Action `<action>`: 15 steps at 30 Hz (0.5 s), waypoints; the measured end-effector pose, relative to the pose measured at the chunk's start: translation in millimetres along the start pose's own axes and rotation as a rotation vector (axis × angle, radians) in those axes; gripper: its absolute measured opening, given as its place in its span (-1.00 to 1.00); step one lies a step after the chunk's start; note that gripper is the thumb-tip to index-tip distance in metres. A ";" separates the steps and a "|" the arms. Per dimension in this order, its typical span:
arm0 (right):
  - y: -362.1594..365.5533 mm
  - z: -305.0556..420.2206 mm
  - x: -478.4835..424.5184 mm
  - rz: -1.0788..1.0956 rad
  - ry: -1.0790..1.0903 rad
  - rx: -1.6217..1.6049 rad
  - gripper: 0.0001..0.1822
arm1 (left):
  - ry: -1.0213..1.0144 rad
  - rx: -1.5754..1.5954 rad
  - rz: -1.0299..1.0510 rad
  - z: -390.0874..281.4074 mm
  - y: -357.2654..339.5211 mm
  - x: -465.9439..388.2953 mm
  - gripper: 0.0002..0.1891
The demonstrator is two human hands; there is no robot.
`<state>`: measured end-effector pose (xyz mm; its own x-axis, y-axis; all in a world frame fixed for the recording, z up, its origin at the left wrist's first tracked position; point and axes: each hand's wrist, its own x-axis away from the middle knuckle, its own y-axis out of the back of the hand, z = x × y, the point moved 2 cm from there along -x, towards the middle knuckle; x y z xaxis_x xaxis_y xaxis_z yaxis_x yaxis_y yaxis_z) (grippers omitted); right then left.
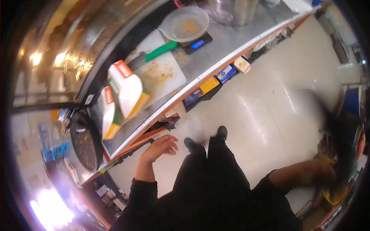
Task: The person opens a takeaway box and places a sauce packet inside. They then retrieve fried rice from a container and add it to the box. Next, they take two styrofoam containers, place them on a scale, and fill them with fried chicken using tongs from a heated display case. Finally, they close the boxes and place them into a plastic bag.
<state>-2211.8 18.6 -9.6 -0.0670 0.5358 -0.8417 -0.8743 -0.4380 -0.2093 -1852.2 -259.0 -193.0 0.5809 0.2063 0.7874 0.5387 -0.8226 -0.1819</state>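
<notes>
My left hand (163, 147) hangs beside the counter's front edge, fingers loosely bent and apart, with nothing in it. At the right, my right hand (325, 171) is dark and blurred, close to yellow items (335, 195); its grip is unclear. A dark blurred shape (339, 138) rises beside it. On the steel counter (228, 43), two white cartons (125, 91) with orange and green parts stand by a stained white cutting board (162, 72). A green-handled knife (162, 51) lies across the board. Behind it, a plastic bowl (186, 24) with orange residue sits on a digital scale (198, 43).
A round dark pan (86, 144) with brown bits stands past the counter's left end, near a blue plastic rack (53, 141). Metal containers (244, 11) are at the back. Boxes (209, 85) fill the shelf under the counter. Pale tiled floor (260, 115) lies between counter and right-hand shelving.
</notes>
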 end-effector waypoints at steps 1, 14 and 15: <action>2.4 5.2 11.8 0.134 0.120 -0.230 -0.63 | 0.076 0.035 -0.139 36.0 22.4 -40.0 -0.70; 36.3 -590.5 227.3 -0.591 -1.682 0.914 -0.09 | -0.298 -0.577 -0.477 242.9 267.6 -372.4 -0.61; 38.0 -607.3 240.6 -0.616 -1.697 0.858 -0.15 | -0.326 -0.611 -0.497 242.4 267.1 -376.7 -0.60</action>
<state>-1969.2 -307.5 -522.4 0.4245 0.6887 0.5878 -0.8790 0.1579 0.4498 -1779.3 -427.9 -681.0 0.5609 0.6844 0.4658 0.4085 -0.7182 0.5634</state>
